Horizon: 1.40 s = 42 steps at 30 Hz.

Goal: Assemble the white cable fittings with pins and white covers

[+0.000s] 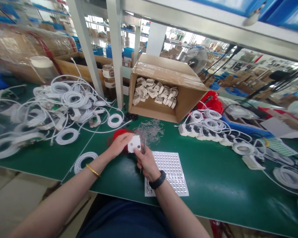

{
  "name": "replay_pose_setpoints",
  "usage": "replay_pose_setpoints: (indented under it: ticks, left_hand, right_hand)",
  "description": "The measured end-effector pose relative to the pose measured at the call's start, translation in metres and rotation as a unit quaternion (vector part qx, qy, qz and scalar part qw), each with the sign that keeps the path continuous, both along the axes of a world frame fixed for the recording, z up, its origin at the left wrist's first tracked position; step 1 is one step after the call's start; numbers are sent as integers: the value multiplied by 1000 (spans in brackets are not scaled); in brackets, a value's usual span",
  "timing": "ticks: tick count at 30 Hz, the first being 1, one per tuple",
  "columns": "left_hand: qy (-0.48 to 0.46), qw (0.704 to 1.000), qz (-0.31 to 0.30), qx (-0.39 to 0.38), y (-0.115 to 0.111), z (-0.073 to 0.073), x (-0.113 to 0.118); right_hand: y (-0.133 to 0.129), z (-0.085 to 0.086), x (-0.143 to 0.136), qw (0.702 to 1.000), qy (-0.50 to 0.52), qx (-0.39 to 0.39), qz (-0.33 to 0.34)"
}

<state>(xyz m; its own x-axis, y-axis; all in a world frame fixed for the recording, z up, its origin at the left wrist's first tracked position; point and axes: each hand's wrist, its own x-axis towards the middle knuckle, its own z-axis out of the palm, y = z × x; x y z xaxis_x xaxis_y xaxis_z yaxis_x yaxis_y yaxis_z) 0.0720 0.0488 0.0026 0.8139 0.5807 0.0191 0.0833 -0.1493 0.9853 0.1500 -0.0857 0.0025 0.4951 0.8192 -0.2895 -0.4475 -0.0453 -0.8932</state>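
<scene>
My left hand (pixel 121 143) is closed on the edge of a small white plastic housing (pixel 134 142) with two round spots on its face, one of them dark. My right hand (pixel 147 162) grips thin metal tweezers (pixel 145 145), and its thumb presses the lower edge of the same housing. Under the right wrist lies a white sheet of round silvery stick-on pads (pixel 170 168). Red material (pixel 119 134) is partly hidden behind the left hand. Just beyond the hands, many small screws (pixel 151 130) are scattered on the green table.
A cardboard box (pixel 154 114) on its side holds white housings (pixel 155 91). Coiled white cables (pixel 74 99) are heaped at left. More cables with white housings (pixel 206 132) stand in a row at right. A metal shelf frame (pixel 115 49) rises behind the table.
</scene>
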Motion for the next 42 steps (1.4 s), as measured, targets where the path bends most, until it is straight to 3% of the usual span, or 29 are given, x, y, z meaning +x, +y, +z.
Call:
replay_pose_setpoints:
  ticks: [16,21,25,39,41,42]
  left_hand:
    - [19,999,-42,-10,-1,2,3]
    - [34,996,-78,11,12,11,17]
    - [42,995,-95,-2,18,14,31]
    - [29,992,-109,-48,9,20,26]
    - [26,992,-117,-42,8,25,20]
    - [22,991,-126,-38,9,29,15]
  right_hand:
    - [-8,-7,-1,999,40,-1,-28]
    - [0,-7,9,989,144,13,-40]
    - [9,-7,15,986,155,19,-60]
    - [4,-7,10,994,76,9,-77]
    - [0,-6,13,996,17,7,-86]
    - [-5,-5,15,994,-63,6,-91]
